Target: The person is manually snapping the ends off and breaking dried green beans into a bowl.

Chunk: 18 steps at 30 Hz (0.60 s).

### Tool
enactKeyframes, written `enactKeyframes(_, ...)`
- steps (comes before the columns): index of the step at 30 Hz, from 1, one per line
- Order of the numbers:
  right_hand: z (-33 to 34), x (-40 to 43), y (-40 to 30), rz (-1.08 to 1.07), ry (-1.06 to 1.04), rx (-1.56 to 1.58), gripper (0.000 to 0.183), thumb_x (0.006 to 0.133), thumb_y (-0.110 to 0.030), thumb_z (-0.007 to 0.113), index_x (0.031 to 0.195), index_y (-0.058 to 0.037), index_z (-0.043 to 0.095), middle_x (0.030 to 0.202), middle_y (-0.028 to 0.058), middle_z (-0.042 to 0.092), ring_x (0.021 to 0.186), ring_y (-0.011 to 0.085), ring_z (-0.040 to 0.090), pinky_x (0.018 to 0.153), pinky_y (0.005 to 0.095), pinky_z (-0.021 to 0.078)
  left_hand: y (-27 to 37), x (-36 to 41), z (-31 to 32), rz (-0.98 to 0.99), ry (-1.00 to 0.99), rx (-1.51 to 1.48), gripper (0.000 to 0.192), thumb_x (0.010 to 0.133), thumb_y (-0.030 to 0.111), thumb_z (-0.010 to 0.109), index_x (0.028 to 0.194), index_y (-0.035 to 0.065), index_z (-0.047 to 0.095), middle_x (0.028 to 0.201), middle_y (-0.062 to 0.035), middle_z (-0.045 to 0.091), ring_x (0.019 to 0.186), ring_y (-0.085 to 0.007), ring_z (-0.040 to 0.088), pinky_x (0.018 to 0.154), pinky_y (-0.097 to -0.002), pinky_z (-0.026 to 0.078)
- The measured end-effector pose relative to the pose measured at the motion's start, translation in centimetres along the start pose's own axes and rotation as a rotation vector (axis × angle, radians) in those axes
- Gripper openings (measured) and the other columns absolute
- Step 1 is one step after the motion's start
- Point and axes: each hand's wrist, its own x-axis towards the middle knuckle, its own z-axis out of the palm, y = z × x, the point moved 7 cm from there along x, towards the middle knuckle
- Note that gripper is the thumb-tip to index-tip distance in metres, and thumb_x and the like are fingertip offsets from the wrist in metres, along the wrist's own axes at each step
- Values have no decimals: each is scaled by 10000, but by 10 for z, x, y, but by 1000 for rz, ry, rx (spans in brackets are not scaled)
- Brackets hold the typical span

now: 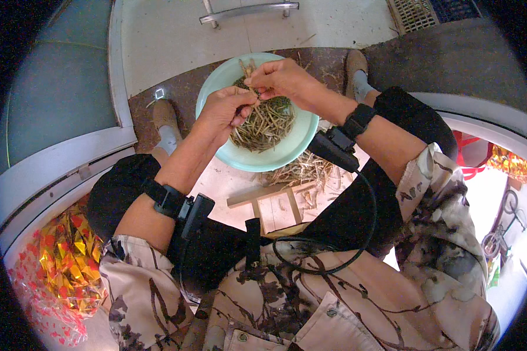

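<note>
A pale green plastic basin (263, 165) stands on the floor between my feet. Inside it lies a heap of thin, dry brown pods (261, 134), with greener bits at the far side. Over the heap, my left hand (228, 107) and my right hand (281, 79) meet, fingertips pinched together around a small dry pod (255, 91). Most of that piece is hidden by my fingers. A few lighter, thicker pods (247, 68) show just beyond my fingertips; whether I hold them too is unclear.
Dry husks (305, 169) litter the floor beside the basin, near a low wooden frame (272, 196). On the left, a clear bag of gold foil pieces (70, 259) lies by a metal door frame (119, 87). A black cable (373, 206) loops from my right wrist.
</note>
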Motion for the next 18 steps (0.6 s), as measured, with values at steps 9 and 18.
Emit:
enactKeyframes(9,6,0,9,72,-32,112,109,712,-155,556,703,-56,512,635,-19,474,549,54,444,540,166,390,-3,-1,5,-51,-29,-87,73,686,74,530,698,12,492,581,-33,500,417,-46,393,311,-153,236)
enactKeyframes(18,10,-2,11,119,-150,154,104,730,-165,542,726,-64,517,633,-29,466,579,51,445,550,168,387,-14,5,-3,-105,-39,-242,105,728,110,514,782,27,479,571,7,447,445,-34,380,302,-139,238)
